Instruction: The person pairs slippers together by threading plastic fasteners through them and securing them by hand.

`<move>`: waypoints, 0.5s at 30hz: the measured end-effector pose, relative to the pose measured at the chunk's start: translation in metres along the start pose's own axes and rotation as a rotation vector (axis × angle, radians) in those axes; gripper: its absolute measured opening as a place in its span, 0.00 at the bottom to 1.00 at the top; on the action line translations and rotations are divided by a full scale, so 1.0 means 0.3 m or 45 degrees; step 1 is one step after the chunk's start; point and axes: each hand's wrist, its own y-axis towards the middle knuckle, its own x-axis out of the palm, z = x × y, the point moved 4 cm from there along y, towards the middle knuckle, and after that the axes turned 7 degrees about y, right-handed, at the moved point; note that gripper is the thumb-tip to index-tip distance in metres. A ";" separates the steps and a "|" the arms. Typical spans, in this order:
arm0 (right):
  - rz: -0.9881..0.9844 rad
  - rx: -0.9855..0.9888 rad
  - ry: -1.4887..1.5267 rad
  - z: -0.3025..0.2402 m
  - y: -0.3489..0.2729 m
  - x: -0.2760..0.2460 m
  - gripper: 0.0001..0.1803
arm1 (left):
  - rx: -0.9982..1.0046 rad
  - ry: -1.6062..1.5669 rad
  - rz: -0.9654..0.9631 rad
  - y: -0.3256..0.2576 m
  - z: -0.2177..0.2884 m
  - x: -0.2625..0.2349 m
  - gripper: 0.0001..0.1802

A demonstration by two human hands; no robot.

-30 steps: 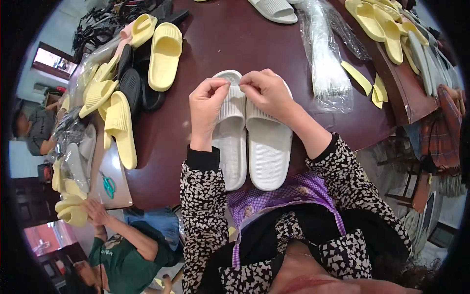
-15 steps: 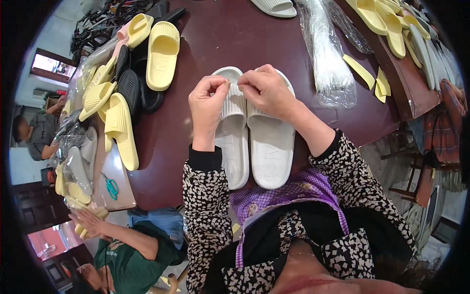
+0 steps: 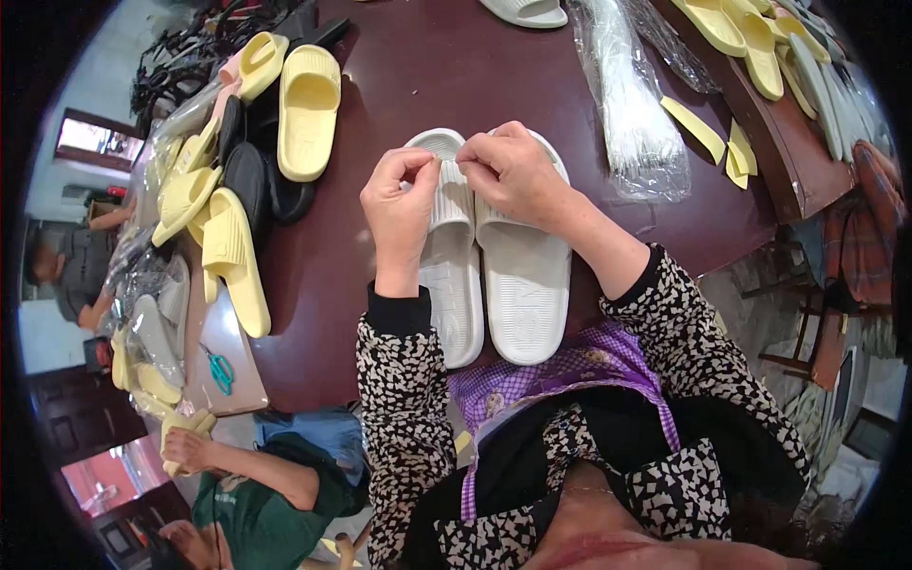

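Right now, in my head view, I have both hands raised over a pair of pale grey slippers, the left slipper (image 3: 454, 304) and the right slipper (image 3: 525, 299), which lie side by side on the dark red table (image 3: 408, 57), toes away from me and heels near my purple checked apron (image 3: 560, 380). My left hand (image 3: 401, 195) has thumb and forefinger brought together near the toe end of the left slipper. My right hand (image 3: 513, 176) is pinched likewise just beside it, over the strap of the right slipper; I cannot tell whether anything thin sits between my fingertips. To my left lie a yellow slipper (image 3: 309, 152), other yellow and black ones, and teal-handled scissors (image 3: 220, 372). Beyond them a co-worker in a green shirt (image 3: 261, 513) holds something pale yellow (image 3: 201, 421). To my right I see a clear plastic bag of white strips (image 3: 646, 142), with a curved yellow piece (image 3: 693, 130) just beside it
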 end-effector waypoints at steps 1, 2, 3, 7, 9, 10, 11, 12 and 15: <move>0.029 -0.026 -0.006 0.008 0.000 -0.005 0.04 | 0.020 -0.025 -0.030 0.005 0.007 0.009 0.02; 0.061 -0.052 -0.023 0.018 0.002 -0.012 0.03 | 0.086 0.131 0.021 0.000 0.019 -0.011 0.03; 0.041 -0.075 -0.042 0.023 0.003 -0.007 0.04 | 0.171 0.260 0.055 0.006 0.041 -0.012 0.03; 0.153 -0.155 -0.110 0.040 -0.014 -0.003 0.10 | -0.122 0.280 -0.060 -0.013 0.074 0.026 0.05; 0.105 -0.117 -0.022 0.033 -0.003 0.015 0.09 | -0.153 0.390 -0.089 -0.017 0.057 -0.003 0.07; 0.107 -0.120 -0.059 0.011 0.001 0.017 0.09 | -0.108 0.404 -0.075 -0.016 0.046 -0.014 0.07; 0.114 -0.086 -0.053 0.009 -0.001 0.007 0.09 | -0.112 0.382 -0.082 -0.017 0.030 -0.006 0.08; 0.097 -0.069 0.018 -0.008 0.007 0.052 0.09 | -0.149 0.409 -0.047 -0.032 0.028 -0.050 0.09; 0.105 0.004 -0.097 0.026 -0.016 0.022 0.09 | -0.113 0.376 -0.138 -0.008 -0.003 0.024 0.12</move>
